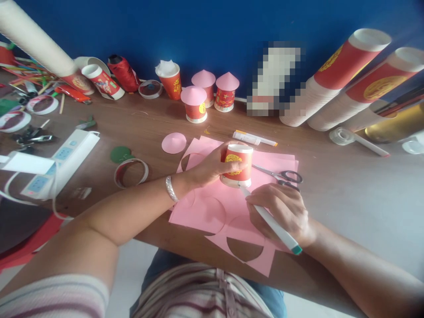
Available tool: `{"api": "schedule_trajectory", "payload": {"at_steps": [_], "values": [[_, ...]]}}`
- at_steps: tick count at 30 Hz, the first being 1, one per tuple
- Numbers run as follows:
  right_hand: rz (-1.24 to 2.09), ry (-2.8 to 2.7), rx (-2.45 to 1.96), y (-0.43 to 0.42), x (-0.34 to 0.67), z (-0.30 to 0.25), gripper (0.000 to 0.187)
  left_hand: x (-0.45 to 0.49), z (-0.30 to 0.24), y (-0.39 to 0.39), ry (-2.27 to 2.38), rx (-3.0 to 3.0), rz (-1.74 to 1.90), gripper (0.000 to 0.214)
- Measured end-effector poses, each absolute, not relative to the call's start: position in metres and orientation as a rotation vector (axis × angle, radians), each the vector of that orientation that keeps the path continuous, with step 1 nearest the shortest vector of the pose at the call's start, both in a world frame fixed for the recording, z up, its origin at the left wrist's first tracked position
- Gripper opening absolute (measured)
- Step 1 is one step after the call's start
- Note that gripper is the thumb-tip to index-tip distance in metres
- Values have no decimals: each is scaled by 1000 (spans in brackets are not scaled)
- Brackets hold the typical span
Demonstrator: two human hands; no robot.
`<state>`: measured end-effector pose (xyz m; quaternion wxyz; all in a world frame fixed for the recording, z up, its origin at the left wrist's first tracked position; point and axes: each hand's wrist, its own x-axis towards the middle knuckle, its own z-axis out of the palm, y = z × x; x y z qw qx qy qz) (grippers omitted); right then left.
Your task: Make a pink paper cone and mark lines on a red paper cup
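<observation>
My left hand (pixel 212 167) is closed around a red paper cup (pixel 237 164) that stands upside down on a sheet of pink paper (pixel 212 207). My right hand (pixel 281 210) grips a white pen with a green end (pixel 274 226), and its tip touches the paper at the cup's rim. Round holes are cut out of the pink sheet. A loose pink paper disc (pixel 174 142) lies beyond it.
Scissors (pixel 281 175) lie on the pink paper right of the cup. Three red cups with pink cone tops (pixel 207 95) stand by the blue wall. Stacks of cups (pixel 334 77) lie at the right, a power strip (pixel 61 161) and tape rings (pixel 131 172) at the left.
</observation>
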<state>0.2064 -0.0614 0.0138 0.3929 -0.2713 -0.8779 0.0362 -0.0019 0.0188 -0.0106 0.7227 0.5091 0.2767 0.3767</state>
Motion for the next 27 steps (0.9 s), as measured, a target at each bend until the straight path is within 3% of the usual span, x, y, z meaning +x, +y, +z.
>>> {"api": "schedule_trajectory", "payload": {"at_steps": [27], "values": [[-7, -2274, -652, -56, 208, 8, 27, -1, -21, 23, 563, 1082, 846, 49]]}}
